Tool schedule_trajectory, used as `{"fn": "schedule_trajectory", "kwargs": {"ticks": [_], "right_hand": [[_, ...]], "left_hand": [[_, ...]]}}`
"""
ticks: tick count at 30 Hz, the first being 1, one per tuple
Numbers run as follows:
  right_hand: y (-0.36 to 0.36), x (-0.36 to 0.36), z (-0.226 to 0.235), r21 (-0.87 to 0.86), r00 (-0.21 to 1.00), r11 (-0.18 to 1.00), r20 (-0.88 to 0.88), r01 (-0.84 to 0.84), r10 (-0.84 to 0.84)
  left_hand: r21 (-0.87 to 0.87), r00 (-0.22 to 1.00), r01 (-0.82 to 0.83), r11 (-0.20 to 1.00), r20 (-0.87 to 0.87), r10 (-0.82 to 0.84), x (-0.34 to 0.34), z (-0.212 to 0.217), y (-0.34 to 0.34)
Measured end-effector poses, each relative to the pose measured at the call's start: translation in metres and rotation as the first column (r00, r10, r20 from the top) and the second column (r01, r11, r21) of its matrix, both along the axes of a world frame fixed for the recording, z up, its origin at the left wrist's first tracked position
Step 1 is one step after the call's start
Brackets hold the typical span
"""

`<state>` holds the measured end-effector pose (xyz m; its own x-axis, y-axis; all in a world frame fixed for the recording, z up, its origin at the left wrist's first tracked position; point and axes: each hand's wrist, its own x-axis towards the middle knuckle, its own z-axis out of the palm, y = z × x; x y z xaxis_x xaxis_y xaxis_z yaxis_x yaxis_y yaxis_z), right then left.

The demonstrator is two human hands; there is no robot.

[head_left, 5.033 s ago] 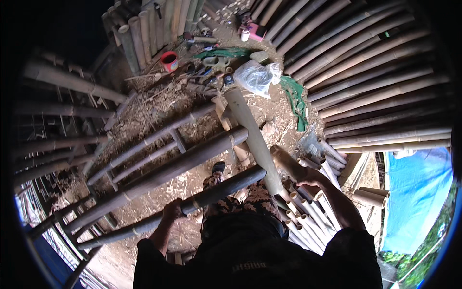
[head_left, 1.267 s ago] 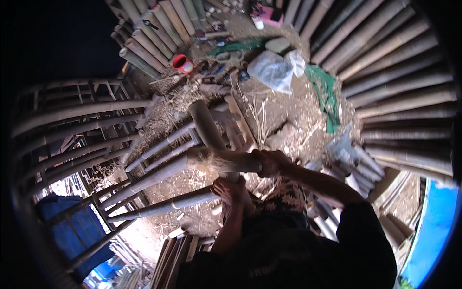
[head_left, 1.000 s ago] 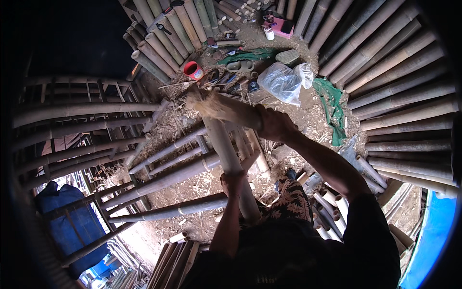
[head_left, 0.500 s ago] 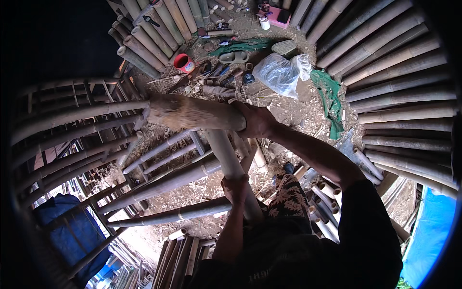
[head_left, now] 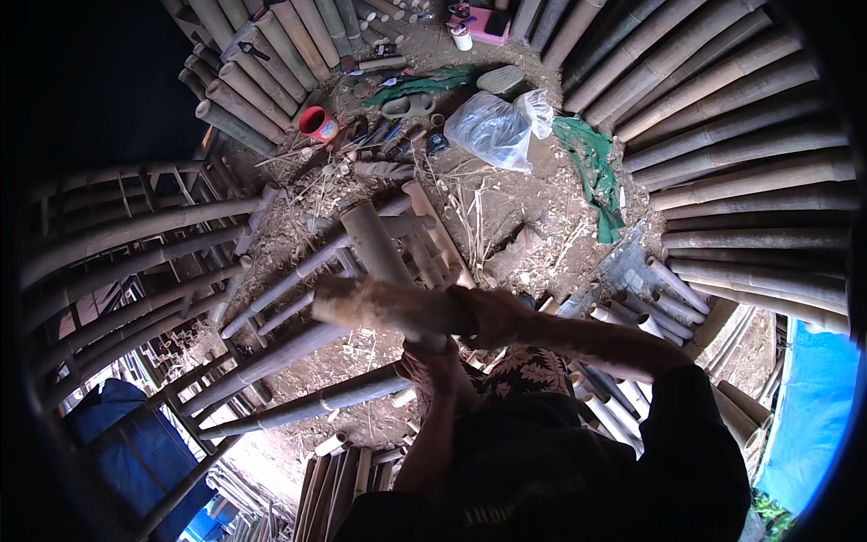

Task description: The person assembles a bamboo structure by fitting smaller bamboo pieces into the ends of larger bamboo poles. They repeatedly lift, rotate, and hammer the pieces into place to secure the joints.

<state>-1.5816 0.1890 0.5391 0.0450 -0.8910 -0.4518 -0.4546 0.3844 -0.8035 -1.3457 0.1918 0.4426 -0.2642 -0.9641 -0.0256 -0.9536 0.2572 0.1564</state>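
My right hand (head_left: 497,318) is closed around the right end of a short, thick bamboo piece (head_left: 384,304), whose frayed, lighter left end is smeared by motion. This piece lies crosswise over a bamboo pole (head_left: 375,242), covering part of it; whether the two touch I cannot tell. Just below the crossing, my left hand (head_left: 432,366) wraps round the pole. The pole slants from its bare far end down toward my body. My patterned trousers (head_left: 519,375) show behind my hands.
Bamboo frames (head_left: 135,237) with rungs stand at the left. Thick bamboo poles (head_left: 750,172) line the right side. Beyond my hands lie a clear plastic bag (head_left: 492,131), a red bucket (head_left: 318,124), sandals (head_left: 408,107) and green cloth (head_left: 591,172). Cut bamboo lengths (head_left: 614,397) are near my legs.
My right hand has brought the short bamboo piece nearer my body along the pole, uncovering the pole's far end. My left hand still grips the pole, slightly lower in view. The view has shifted a little.
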Motion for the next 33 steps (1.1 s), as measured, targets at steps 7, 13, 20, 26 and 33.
{"fn": "schedule_trajectory", "kwargs": {"ticks": [7,13,20,26,33], "right_hand": [[0.004,0.016,-0.067,0.029,0.951,0.955,-0.085,-0.296,0.297],[0.010,0.010,-0.022,-0.296,0.990,0.948,0.051,-0.114,0.135],[0.001,-0.007,-0.010,-0.007,0.992,0.992,-0.016,-0.126,0.126],[0.029,0.010,-0.052,0.105,0.975,0.981,-0.135,-0.165,0.178],[0.164,0.004,-0.167,0.316,0.566,0.686,0.396,0.656,-0.723]], "left_hand": [[0.126,0.995,-0.085,0.988,-0.043,0.091,-0.002,-0.004,0.005],[0.015,0.999,0.012,1.000,-0.048,-0.011,0.026,-0.034,0.021],[-0.009,0.995,-0.096,0.995,0.021,0.097,0.002,-0.019,0.011],[0.114,0.983,-0.180,0.977,0.060,0.175,0.020,-0.017,0.004],[0.404,0.987,-0.032,0.914,-0.132,0.093,0.001,0.030,-0.020]]}}
